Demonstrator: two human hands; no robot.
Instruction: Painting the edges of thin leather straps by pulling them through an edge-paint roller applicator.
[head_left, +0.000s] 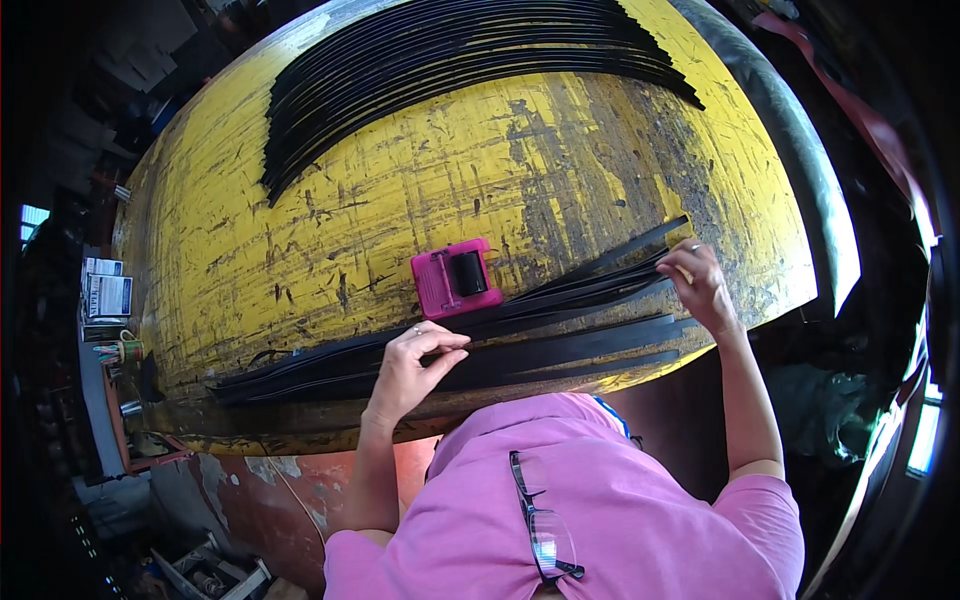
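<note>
Long flat black strips (570, 350), rubber-like in look, lie in a loose bundle along the near edge of the table. My right hand (703, 287) pinches the right-hand end of a black strip (610, 285), slightly above the others. Over the middle of the bundle, my left hand (412, 368) has thumb and fingertips pressed together. What is between those fingertips is too small to make out. Just beyond the strips stands a pink device (432, 285) with a black roller (466, 273), nearest to my left hand.
Many more black strips (470, 60) are laid side by side across the far part of the worn yellow table (370, 215). A grey roll or sheet (790, 120) runs along the right edge. Small boxes (108, 297) stand at the left, and a crate (210, 570) is on the floor.
</note>
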